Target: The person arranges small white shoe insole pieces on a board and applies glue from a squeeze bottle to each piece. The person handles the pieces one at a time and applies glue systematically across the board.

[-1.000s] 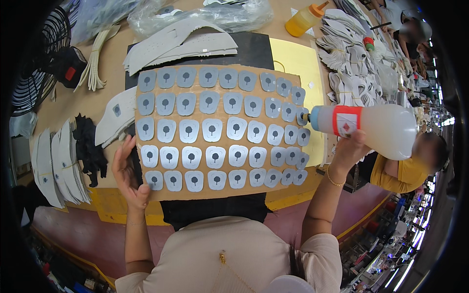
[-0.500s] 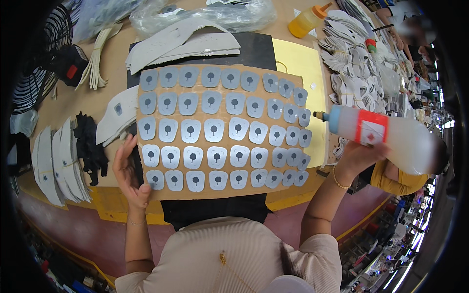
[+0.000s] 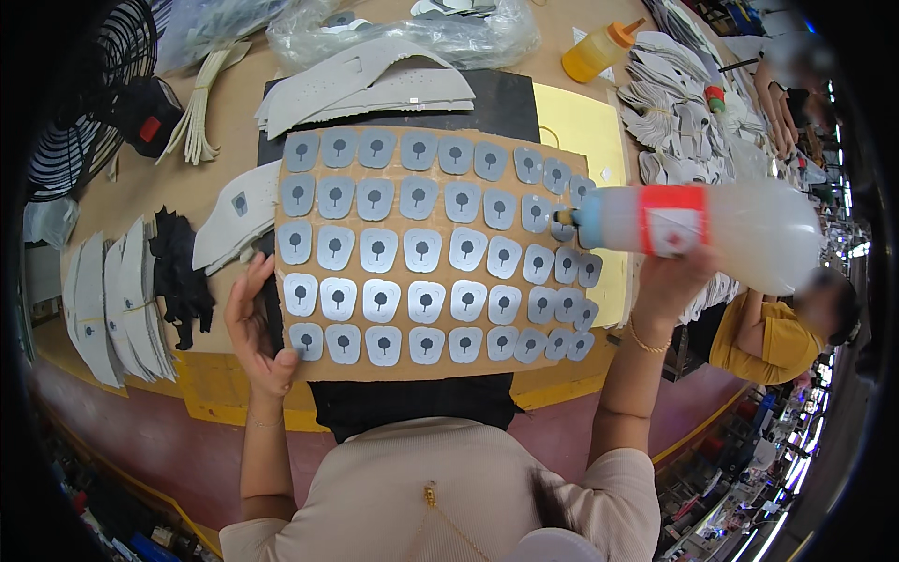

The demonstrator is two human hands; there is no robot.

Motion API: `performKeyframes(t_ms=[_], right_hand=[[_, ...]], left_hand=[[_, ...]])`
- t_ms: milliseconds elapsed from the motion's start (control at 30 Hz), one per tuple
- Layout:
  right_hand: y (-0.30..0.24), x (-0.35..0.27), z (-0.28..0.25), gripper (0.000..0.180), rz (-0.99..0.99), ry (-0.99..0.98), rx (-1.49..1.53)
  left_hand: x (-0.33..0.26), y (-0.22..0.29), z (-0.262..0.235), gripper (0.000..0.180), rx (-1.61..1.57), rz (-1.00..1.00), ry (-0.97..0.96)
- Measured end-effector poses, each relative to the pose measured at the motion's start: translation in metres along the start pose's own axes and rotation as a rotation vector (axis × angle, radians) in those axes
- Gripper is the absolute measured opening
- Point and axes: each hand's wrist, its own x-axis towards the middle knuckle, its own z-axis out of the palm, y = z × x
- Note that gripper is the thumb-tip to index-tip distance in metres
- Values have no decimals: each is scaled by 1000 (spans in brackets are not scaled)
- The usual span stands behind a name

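A brown cardboard sheet (image 3: 361, 213) carries several rows of grey rounded patches (image 3: 425, 301), each with a dark tree shape. My left hand (image 3: 258, 337) grips the sheet at its lower left edge, thumb by the corner patch and fingers along the side. In my right hand (image 3: 676, 281) is a translucent squeeze bottle (image 3: 760, 234) with a red and white label and a light blue collar. The bottle lies nearly level, its dark nozzle tip pointing left over the patches at the sheet's right side. Whether the tip touches a patch, I cannot tell.
Grey cut pieces (image 3: 375, 89) lie on a black mat behind the sheet, next to a yellow sheet (image 3: 604, 122). An orange-capped bottle (image 3: 599, 51) stands at the far right, near bundled pieces (image 3: 670, 103). A fan (image 3: 89, 103) is at left. Another person (image 3: 763, 342) sits at right.
My right hand has brought the squeeze bottle leftward, so its nozzle now reaches over the right-hand patches. The left hand keeps its grip, while the whole view has shifted slightly.
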Motion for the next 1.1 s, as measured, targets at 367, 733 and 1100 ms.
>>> performKeyframes(t_ms=[367,733,1100], right_hand=[[5,-7,24,49,-39,-462,-471],[9,-2,13,60,-144,-359,-333],[12,-9,23,54,-47,-484,-493]], left_hand=[[-1,0,-1,85,-1,23,-1],[0,0,-1,84,10,30,-8],[0,0,-3,84,15,26,-16]])
